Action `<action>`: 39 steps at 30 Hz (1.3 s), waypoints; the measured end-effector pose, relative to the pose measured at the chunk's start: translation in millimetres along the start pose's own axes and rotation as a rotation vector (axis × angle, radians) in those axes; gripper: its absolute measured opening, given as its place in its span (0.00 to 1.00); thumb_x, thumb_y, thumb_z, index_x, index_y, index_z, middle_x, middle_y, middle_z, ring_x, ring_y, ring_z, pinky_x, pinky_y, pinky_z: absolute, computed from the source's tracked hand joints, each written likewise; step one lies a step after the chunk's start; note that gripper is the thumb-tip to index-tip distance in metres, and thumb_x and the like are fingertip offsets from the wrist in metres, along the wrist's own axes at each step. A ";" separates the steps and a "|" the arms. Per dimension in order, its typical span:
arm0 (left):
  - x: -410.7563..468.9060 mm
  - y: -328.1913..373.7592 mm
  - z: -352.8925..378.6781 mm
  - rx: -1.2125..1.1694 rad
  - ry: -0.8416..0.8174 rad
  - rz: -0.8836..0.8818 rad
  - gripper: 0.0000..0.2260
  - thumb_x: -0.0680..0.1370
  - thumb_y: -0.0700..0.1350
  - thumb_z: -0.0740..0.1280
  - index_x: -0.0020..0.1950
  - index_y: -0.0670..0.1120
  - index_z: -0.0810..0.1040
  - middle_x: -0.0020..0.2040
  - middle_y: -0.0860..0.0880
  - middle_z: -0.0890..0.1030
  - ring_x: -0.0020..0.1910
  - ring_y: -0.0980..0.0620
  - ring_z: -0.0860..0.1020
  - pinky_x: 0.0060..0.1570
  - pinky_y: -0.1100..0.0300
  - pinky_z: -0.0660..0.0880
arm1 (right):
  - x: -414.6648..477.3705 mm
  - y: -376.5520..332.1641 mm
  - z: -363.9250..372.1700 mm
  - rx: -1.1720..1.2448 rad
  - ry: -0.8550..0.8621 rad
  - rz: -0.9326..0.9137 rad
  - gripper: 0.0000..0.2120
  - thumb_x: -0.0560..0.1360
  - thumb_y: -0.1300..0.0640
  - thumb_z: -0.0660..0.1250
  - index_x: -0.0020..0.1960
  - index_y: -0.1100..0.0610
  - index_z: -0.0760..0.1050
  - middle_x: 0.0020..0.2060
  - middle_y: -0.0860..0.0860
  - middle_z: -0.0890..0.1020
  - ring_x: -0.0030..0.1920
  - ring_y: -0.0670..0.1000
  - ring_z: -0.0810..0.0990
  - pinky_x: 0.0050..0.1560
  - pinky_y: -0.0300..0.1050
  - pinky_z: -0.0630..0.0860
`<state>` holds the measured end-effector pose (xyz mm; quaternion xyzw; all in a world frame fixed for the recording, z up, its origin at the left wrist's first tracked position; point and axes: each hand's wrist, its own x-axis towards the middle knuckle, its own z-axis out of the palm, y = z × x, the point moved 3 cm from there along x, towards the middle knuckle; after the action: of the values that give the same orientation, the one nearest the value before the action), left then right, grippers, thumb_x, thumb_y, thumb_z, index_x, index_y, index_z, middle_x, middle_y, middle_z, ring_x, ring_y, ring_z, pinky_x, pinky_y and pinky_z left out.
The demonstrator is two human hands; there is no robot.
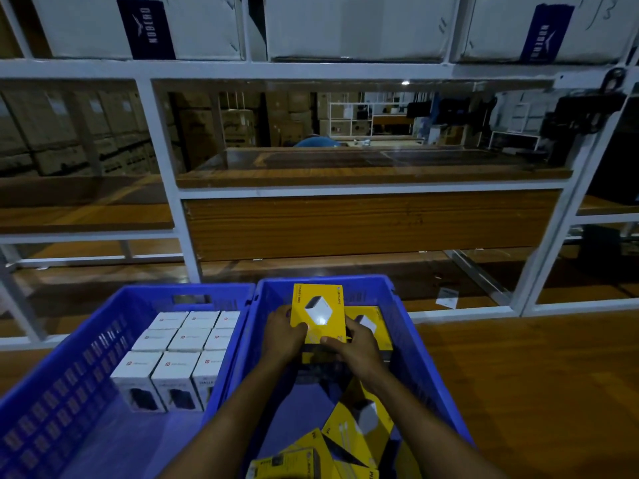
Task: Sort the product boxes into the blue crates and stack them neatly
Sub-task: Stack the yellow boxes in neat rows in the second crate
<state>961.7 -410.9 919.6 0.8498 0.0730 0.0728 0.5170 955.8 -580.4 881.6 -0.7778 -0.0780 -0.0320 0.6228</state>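
Note:
Two blue crates stand side by side on the wooden floor. The left crate (69, 368) holds several white product boxes (179, 344) in upright neat rows. In the right crate (415, 344), my left hand (281, 335) and my right hand (356, 347) together grip a yellow product box (318, 312) by its lower corners, at the crate's far end. Another yellow box (371, 323) stands just right of it. Several loose yellow boxes (345, 433) lie jumbled at the crate's near end.
A white metal shelf frame (166, 174) with wooden boards rises right behind the crates. Large white cartons (356, 25) sit on its top level. A small white paper (447, 298) lies on the low shelf to the right. Bare wooden floor (536, 392) extends to the right.

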 end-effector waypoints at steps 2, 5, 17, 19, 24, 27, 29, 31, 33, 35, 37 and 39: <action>9.3 -7.0 5.5 0.031 -0.056 -0.060 0.07 0.72 0.39 0.68 0.49 0.42 0.77 0.42 0.45 0.79 0.38 0.49 0.77 0.32 0.60 0.70 | 3.1 3.4 2.6 -0.081 -0.013 -0.016 0.22 0.66 0.46 0.75 0.58 0.53 0.81 0.48 0.44 0.86 0.49 0.46 0.84 0.49 0.46 0.81; 24.1 -31.4 23.6 0.072 -0.197 -0.149 0.26 0.60 0.49 0.66 0.54 0.37 0.78 0.45 0.36 0.80 0.39 0.45 0.79 0.35 0.56 0.75 | 5.5 20.5 7.1 -0.525 0.022 -0.035 0.10 0.68 0.53 0.72 0.41 0.57 0.74 0.39 0.50 0.75 0.41 0.53 0.76 0.38 0.48 0.70; 38.5 -75.1 44.5 0.304 -0.214 -0.194 0.17 0.76 0.35 0.65 0.65 0.36 0.73 0.63 0.37 0.76 0.59 0.38 0.77 0.49 0.55 0.74 | -5.3 44.1 7.7 -0.779 0.116 -0.001 0.13 0.72 0.67 0.63 0.51 0.57 0.81 0.50 0.56 0.77 0.50 0.59 0.78 0.50 0.50 0.76; 40.6 -82.3 48.6 0.351 -0.170 -0.147 0.09 0.74 0.39 0.69 0.54 0.37 0.79 0.53 0.38 0.82 0.50 0.39 0.80 0.46 0.49 0.79 | -6.5 45.5 3.5 -0.704 0.160 0.035 0.13 0.74 0.67 0.63 0.52 0.55 0.81 0.48 0.54 0.79 0.48 0.57 0.79 0.48 0.49 0.76; 59.8 -107.7 64.4 0.486 -0.084 -0.098 0.08 0.75 0.47 0.71 0.48 0.44 0.79 0.48 0.44 0.82 0.48 0.42 0.81 0.44 0.51 0.79 | -7.4 42.8 5.7 -0.505 0.125 0.074 0.12 0.73 0.65 0.66 0.36 0.51 0.75 0.36 0.50 0.81 0.40 0.52 0.79 0.39 0.43 0.73; 51.9 -94.3 60.4 0.532 -0.090 -0.097 0.08 0.76 0.46 0.70 0.49 0.42 0.77 0.49 0.42 0.81 0.48 0.42 0.80 0.42 0.52 0.77 | -5.1 42.8 8.9 -0.548 0.073 0.050 0.03 0.74 0.62 0.70 0.47 0.57 0.82 0.45 0.52 0.85 0.47 0.51 0.82 0.49 0.47 0.79; 45.5 -83.5 57.3 0.550 -0.090 -0.088 0.07 0.77 0.45 0.69 0.49 0.42 0.77 0.48 0.42 0.81 0.48 0.42 0.81 0.43 0.51 0.78 | -3.2 45.4 8.9 -0.561 0.079 0.044 0.06 0.74 0.62 0.70 0.50 0.59 0.83 0.47 0.53 0.85 0.49 0.52 0.82 0.51 0.50 0.80; 45.9 -82.7 58.5 0.589 -0.104 -0.086 0.06 0.78 0.44 0.67 0.49 0.41 0.78 0.49 0.42 0.82 0.48 0.42 0.81 0.44 0.51 0.79 | -3.4 44.4 8.9 -0.573 0.085 0.045 0.06 0.74 0.62 0.69 0.49 0.59 0.83 0.47 0.54 0.85 0.49 0.53 0.82 0.51 0.51 0.80; 44.3 -78.9 60.0 0.634 -0.136 -0.061 0.07 0.79 0.43 0.65 0.50 0.40 0.79 0.49 0.41 0.82 0.47 0.42 0.81 0.46 0.49 0.80 | -3.4 43.0 8.5 -0.578 0.085 0.043 0.06 0.74 0.63 0.68 0.49 0.59 0.83 0.47 0.54 0.85 0.49 0.54 0.82 0.51 0.52 0.79; 40.5 -72.0 56.9 0.677 -0.151 -0.045 0.07 0.79 0.43 0.64 0.52 0.41 0.79 0.51 0.42 0.83 0.49 0.42 0.82 0.47 0.49 0.80 | -3.9 40.8 8.2 -0.578 0.077 0.042 0.07 0.73 0.64 0.67 0.48 0.59 0.83 0.46 0.54 0.85 0.49 0.54 0.82 0.51 0.52 0.79; 40.6 -69.3 54.9 0.716 -0.167 -0.018 0.08 0.80 0.42 0.63 0.53 0.40 0.78 0.52 0.42 0.82 0.51 0.42 0.81 0.48 0.51 0.78 | -3.8 40.8 8.3 -0.574 0.059 0.045 0.06 0.73 0.63 0.67 0.47 0.58 0.83 0.45 0.54 0.85 0.48 0.54 0.82 0.50 0.52 0.79; 41.8 -71.1 52.5 0.736 -0.173 -0.020 0.08 0.80 0.44 0.63 0.53 0.41 0.79 0.52 0.43 0.83 0.51 0.43 0.82 0.47 0.52 0.78 | -3.5 41.2 8.2 -0.568 0.040 0.051 0.06 0.73 0.62 0.67 0.47 0.57 0.83 0.45 0.53 0.85 0.48 0.54 0.82 0.50 0.52 0.80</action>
<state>1009.6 -415.8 834.4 0.9809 0.0588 -0.0355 0.1822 958.7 -581.4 839.6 -0.9220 -0.0339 -0.0524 0.3821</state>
